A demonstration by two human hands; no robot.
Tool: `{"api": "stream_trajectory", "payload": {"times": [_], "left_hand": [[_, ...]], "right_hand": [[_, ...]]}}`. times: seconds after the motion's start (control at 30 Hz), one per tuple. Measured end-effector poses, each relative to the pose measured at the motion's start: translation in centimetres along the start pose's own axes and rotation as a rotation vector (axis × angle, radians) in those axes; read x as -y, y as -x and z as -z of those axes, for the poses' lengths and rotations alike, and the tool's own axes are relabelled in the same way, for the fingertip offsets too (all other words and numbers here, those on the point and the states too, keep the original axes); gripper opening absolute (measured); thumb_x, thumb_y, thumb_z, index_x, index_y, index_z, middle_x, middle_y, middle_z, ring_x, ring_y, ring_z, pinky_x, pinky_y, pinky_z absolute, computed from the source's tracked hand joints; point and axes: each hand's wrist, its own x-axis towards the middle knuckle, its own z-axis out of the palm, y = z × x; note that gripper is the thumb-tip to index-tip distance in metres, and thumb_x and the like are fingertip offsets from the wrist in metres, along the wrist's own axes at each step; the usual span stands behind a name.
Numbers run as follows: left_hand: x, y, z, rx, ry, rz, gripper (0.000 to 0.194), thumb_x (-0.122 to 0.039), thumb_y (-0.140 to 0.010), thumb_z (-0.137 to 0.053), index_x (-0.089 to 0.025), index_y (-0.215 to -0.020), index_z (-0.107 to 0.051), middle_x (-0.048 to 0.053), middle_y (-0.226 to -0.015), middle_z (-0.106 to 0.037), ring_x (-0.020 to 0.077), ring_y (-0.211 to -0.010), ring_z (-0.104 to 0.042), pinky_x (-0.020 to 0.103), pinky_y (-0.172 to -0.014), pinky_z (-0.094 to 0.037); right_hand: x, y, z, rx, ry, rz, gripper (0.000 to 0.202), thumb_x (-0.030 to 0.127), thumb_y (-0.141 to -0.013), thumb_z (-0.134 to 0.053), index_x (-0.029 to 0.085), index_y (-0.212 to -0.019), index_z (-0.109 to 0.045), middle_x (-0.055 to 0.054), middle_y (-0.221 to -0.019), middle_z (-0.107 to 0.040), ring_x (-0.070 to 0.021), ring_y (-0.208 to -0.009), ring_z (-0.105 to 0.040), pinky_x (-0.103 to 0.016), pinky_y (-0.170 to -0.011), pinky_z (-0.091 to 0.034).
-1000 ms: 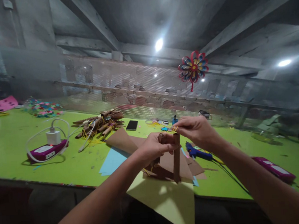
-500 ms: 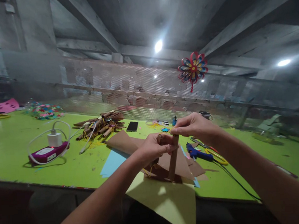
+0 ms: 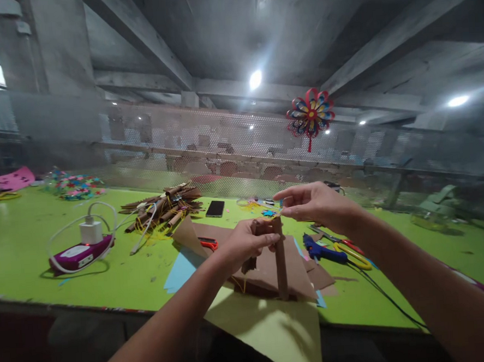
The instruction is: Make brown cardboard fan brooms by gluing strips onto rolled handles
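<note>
My left hand is closed around the upper part of a brown rolled cardboard tube, which stands nearly upright above the paper. A bit of yellow string shows at the tube's top end. Just over that end is my right hand, with thumb and a fingertip pinching the string and the index finger stretched out above. Another short brown piece hangs below my left hand, partly hidden by it. Brown cardboard sheets and a pale yellow sheet lie beneath the hands.
A blue glue gun and yellow-handled scissors lie to the right. Left of the hands are a red-handled tool, a phone, a pile of cardboard rolls and a purple power strip. A paper flower hangs ahead.
My right hand's fingers have lifted off the tube's top and spread somewhat. The tube stands straighter, and a red-handled tool now shows beside the left hand.
</note>
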Motion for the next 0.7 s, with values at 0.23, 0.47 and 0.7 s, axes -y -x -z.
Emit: {"api": "stream_trajectory", "payload": {"times": [0.23, 0.47, 0.7], "left_hand": [[-0.1, 0.4, 0.2, 0.024, 0.034, -0.018, 0.029, -0.031, -0.072, -0.064, -0.011, -0.093, -0.063, 0.0, -0.061, -0.053, 0.0037, -0.044, -0.032, 0.02, -0.041, -0.016], [0.7, 0.0, 0.2, 0.033, 0.046, -0.033, 0.036, -0.031, -0.069, -0.068, -0.014, -0.1, -0.062, 0.004, -0.07, -0.06, 0.0078, -0.055, -0.045, 0.02, -0.043, -0.019], [0.9, -0.1, 0.3, 0.042, 0.065, -0.062, 0.039, -0.031, -0.068, -0.069, -0.013, -0.102, -0.061, 0.006, -0.074, -0.062, 0.0083, -0.056, -0.048, 0.019, -0.045, -0.023]], "right_hand": [[-1.2, -0.1, -0.5, -0.124, 0.229, 0.077, 0.018, 0.027, -0.066, -0.069, 0.014, -0.078, -0.07, 0.0, -0.058, -0.056, -0.0088, -0.052, -0.046, -0.024, -0.049, -0.036], [0.3, -0.2, -1.1, -0.093, 0.208, 0.065, 0.016, 0.029, -0.069, -0.066, 0.013, -0.07, -0.068, -0.001, -0.053, -0.057, -0.0087, -0.049, -0.048, -0.022, -0.048, -0.036], [0.4, -0.9, -0.6, 0.075, 0.226, 0.019, 0.012, 0.025, -0.067, -0.064, 0.014, -0.066, -0.066, 0.0, -0.056, -0.057, -0.0084, -0.052, -0.046, -0.023, -0.052, -0.035]]}}
